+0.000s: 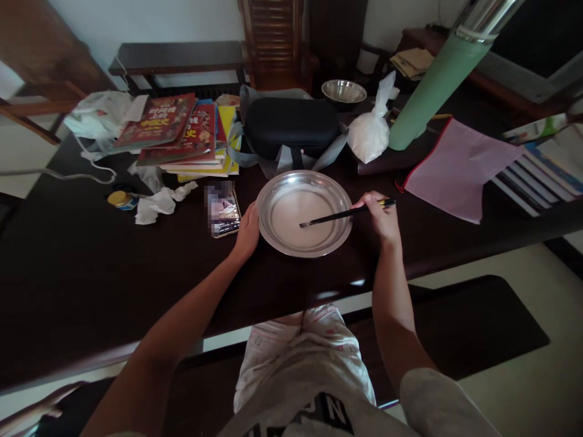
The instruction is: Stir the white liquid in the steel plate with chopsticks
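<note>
A round metal basin [273, 233] sits on the dark table [91, 285] in front of me, with a thin whitish liquid in its bottom. My left hand [247, 233] rests against the basin's left rim. My right hand [381, 215] grips dark chopsticks [339, 215] at their upper end; their tips reach into the middle of the basin.
A phone [225, 212] lies just left of the basin. Behind it are a black case [291, 124], a stack of books [182, 133], a white filled bag [371, 133], a small steel bowl [344, 91], a green tube [432, 85], a pink pouch [460, 167], and crumpled tissue [157, 203].
</note>
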Demonstrator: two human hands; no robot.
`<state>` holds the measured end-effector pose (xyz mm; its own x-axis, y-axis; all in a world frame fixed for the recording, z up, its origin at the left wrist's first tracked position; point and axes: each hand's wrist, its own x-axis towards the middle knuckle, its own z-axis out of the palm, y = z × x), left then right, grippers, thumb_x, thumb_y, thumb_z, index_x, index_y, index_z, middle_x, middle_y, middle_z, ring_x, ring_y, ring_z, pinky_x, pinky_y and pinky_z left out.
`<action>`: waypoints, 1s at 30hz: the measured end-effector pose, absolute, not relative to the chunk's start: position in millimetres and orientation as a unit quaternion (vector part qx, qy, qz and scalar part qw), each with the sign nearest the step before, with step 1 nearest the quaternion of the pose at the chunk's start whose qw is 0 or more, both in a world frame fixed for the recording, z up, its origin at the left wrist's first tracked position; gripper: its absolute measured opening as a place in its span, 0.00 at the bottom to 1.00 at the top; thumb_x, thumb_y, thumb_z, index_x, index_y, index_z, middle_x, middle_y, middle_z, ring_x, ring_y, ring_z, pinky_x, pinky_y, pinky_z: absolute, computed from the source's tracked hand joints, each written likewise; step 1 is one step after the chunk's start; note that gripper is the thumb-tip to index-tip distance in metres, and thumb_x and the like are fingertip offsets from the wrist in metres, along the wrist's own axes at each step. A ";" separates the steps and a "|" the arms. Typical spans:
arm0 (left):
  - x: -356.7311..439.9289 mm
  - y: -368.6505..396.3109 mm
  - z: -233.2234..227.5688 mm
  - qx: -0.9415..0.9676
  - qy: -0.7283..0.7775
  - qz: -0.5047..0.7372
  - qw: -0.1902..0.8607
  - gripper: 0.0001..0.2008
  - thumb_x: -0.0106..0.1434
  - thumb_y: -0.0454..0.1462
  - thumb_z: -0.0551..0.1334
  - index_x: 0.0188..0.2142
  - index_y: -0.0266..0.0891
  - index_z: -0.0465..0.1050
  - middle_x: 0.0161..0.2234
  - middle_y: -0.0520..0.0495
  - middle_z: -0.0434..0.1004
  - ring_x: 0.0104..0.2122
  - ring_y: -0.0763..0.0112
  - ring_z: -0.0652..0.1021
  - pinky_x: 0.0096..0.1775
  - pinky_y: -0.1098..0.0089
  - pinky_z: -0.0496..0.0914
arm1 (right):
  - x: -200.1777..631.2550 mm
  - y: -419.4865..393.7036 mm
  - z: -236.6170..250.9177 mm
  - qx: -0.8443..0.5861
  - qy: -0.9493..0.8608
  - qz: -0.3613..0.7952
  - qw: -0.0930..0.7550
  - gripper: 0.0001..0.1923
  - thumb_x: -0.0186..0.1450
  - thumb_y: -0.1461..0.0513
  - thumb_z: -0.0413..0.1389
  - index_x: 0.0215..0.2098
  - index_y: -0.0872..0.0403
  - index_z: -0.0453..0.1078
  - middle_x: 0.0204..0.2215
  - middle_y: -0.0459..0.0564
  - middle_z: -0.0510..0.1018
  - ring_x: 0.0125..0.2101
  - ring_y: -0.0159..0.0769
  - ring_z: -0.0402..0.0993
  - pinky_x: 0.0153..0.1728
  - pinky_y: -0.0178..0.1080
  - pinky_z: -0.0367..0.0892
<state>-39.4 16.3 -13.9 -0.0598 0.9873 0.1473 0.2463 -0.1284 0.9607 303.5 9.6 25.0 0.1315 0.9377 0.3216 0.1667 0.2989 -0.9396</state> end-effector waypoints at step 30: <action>-39.3 16.2 -14.2 0.566 0.548 0.482 0.383 0.32 0.76 0.61 0.52 0.56 0.41 0.80 0.62 0.39 0.84 0.64 0.52 0.79 0.71 0.52 0.68 | 301.2 11.8 25.2 -0.489 -0.583 0.328 0.560 0.29 0.62 0.32 0.66 0.26 0.46 0.82 0.25 0.46 0.85 0.33 0.42 0.86 0.42 0.46 0.79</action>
<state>-39.3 16.2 -14.2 -0.0657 0.9898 0.1267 0.2520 -0.1064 0.9619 301.2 11.8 25.2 0.1055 0.9377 0.3312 0.2024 0.3058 -0.9303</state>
